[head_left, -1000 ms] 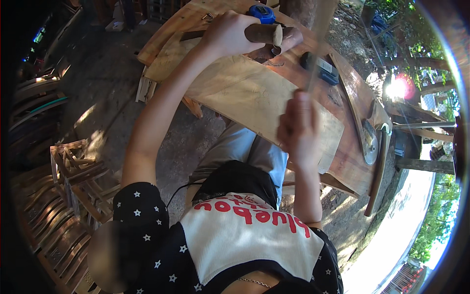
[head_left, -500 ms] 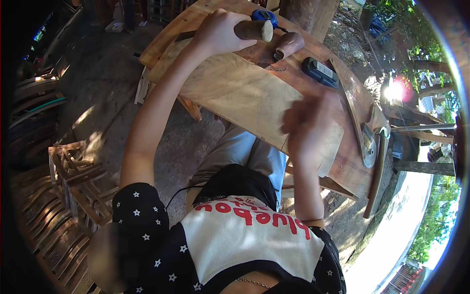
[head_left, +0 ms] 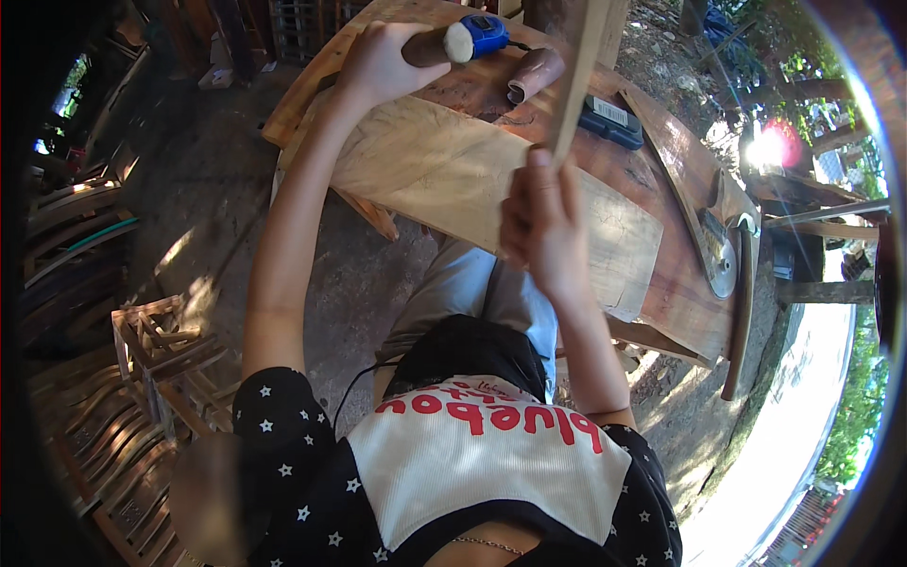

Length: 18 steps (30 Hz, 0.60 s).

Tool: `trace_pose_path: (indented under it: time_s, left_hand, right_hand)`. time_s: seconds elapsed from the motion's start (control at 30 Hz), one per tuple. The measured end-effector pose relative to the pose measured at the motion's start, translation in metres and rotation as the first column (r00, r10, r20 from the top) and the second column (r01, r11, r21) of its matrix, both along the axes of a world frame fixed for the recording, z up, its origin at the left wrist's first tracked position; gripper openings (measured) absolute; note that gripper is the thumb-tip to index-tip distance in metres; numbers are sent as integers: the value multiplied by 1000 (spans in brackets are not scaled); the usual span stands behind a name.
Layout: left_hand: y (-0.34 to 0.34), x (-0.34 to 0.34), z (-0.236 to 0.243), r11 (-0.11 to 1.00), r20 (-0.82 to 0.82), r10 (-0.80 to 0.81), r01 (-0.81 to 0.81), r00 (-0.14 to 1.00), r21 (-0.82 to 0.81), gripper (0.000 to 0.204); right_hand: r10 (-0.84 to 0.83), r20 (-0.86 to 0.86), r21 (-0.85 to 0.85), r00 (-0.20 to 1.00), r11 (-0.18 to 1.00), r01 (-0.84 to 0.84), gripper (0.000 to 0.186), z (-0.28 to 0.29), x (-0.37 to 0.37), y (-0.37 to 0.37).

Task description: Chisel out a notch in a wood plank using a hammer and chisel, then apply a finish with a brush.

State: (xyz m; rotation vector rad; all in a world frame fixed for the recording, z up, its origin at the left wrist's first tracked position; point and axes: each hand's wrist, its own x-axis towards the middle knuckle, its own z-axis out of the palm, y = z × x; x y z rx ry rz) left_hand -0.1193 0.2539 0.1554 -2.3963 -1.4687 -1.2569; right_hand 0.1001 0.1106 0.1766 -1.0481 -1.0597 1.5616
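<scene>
Near the far left part of the table, my left hand (head_left: 380,66) is wrapped round a brown cylinder (head_left: 430,49) with a pale, rough end. My right hand (head_left: 546,213) is closed round the lower end of a long thin wooden strip (head_left: 574,85), which rises to the top of the view. Below both hands a flat pale wooden board (head_left: 425,156) lies on the table. A blue tape measure (head_left: 486,35) sits just beyond the cylinder. Between the hands lies a rolled brown sheet (head_left: 537,74), its near end open.
The wooden table (head_left: 675,307) carries a dark case (head_left: 611,121) with a white label, a curved wooden piece (head_left: 678,184), a round metal disc (head_left: 724,268) and a tool with a long wooden handle (head_left: 743,321). Slatted wooden furniture (head_left: 175,364) stands at the left.
My right hand has moved left, and the wooden strip now stands clearly visible in it. My left hand, still round the cylinder, sits slightly further left. The view has shifted a little.
</scene>
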Motion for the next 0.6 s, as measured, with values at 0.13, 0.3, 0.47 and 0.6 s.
trace_pose_path:
  time_s: [0.13,0.3,0.47,0.6]
  left_hand:
    - [-30,76,31,993,-8,-113,113,994,-29,34]
    - [-94,209,30,870,-47,-492,489,869,-59,27]
    - [-132,303,2,688,-58,-723,710,689,-149,22]
    - [-127,316,-7,738,-130,-671,639,730,-216,19]
  right_hand:
    - [-328,-156,91,932,934,344,34,10,68,-10]
    - [-667,-308,195,678,654,731,41,0,140,-47]
    - [-950,-169,313,263,201,928,36,26,186,-86]
    - [-980,-198,426,-27,-110,898,40,39,213,-117]
